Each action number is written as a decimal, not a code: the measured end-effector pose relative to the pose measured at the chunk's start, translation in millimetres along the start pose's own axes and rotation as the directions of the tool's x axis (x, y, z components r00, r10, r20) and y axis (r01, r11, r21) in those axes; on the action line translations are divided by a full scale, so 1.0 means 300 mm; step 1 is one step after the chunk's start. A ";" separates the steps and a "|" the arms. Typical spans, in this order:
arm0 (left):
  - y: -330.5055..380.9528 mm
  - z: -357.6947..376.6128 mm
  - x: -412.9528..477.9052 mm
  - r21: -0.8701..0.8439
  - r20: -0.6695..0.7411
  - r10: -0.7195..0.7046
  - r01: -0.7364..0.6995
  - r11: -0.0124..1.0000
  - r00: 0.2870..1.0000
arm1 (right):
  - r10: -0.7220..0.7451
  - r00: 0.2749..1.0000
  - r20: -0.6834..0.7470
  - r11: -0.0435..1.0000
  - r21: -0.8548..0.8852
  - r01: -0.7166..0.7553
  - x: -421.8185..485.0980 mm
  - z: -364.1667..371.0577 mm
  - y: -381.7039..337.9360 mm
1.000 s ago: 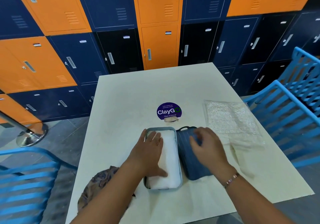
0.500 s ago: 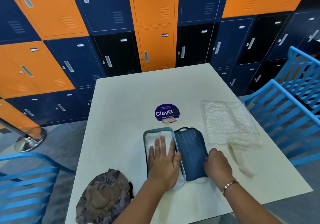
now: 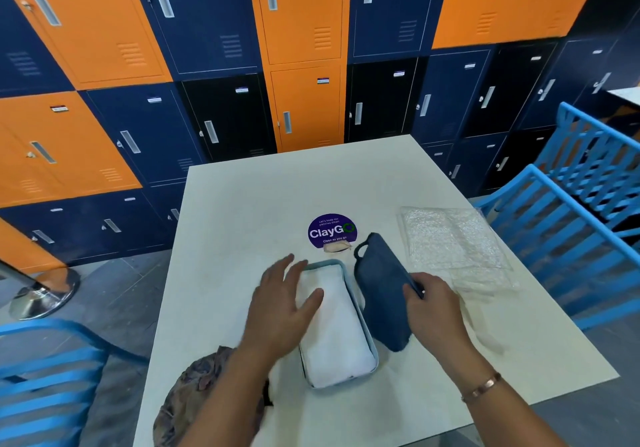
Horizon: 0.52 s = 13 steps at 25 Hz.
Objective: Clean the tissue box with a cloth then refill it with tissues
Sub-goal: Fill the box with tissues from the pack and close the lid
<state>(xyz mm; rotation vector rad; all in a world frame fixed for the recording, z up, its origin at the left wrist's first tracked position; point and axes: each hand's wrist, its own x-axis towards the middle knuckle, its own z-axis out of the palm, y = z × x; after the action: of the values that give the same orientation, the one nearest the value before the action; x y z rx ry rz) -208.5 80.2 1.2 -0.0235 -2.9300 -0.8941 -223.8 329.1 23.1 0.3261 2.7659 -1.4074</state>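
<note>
Lid (image 3: 379, 294), flat a moment ago, is being tilted up just right of tissue box (image 3: 327, 262), gripped by R hand (image 3: 433, 311). L hand (image 3: 280, 304), fingers spread, is being lifted off tissues (image 3: 334, 329) inside; refill prob. done, closing next.

Bare forearms, thin copper-coloured bracelet (image 3: 481, 387) on right wrist

Orange, navy and black lockers (image 3: 304, 66) rise ahead of the left grip (image 3: 277, 308) and right grip (image 3: 433, 308); blue slatted chairs (image 3: 571, 239) flank both, over grey floor (image 3: 114, 291).
</note>
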 end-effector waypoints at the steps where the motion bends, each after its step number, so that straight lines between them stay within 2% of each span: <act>1: -0.052 -0.022 0.008 -0.031 0.183 -0.010 0.016 0.999 0.983 | -0.048 0.999 -0.024 0.999 0.015 0.048 -0.018 0.006 -0.018; 2: -0.095 -0.034 0.009 -0.021 0.336 -0.013 0.022 1.000 0.942 | -0.099 0.994 -0.041 0.994 0.036 0.101 -0.043 0.019 -0.036; 3: -0.124 -0.037 0.006 0.005 0.410 -0.003 0.001 1.000 0.912 | -0.147 0.988 -0.045 0.987 0.062 0.150 -0.070 0.038 -0.054; 4: -0.134 -0.028 -0.001 0.019 0.410 0.016 -0.025 0.999 0.912 | -0.191 0.981 -0.030 0.978 0.083 0.193 -0.096 0.058 -0.065; 7: -0.108 0.024 -0.031 0.017 0.200 0.045 -0.050 0.999 0.979 | -0.309 0.949 0.062 0.950 0.071 0.304 -0.167 0.132 -0.052; 10: -0.064 0.101 -0.081 -0.127 -0.049 0.041 -0.047 0.991 0.998 | -0.426 0.903 0.064 0.892 -0.139 0.431 -0.224 0.204 -0.007; 13: -0.053 0.156 -0.104 -0.239 -0.126 -0.069 0.037 0.970 0.990 | -0.468 0.880 0.078 0.826 -0.315 0.468 -0.264 0.245 0.016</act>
<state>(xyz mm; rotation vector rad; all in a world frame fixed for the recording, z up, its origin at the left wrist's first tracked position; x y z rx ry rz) -181.3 93.3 -48.7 0.0975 -2.6979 -1.1978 -150.9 259.0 -15.3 -0.3932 3.1449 -0.9555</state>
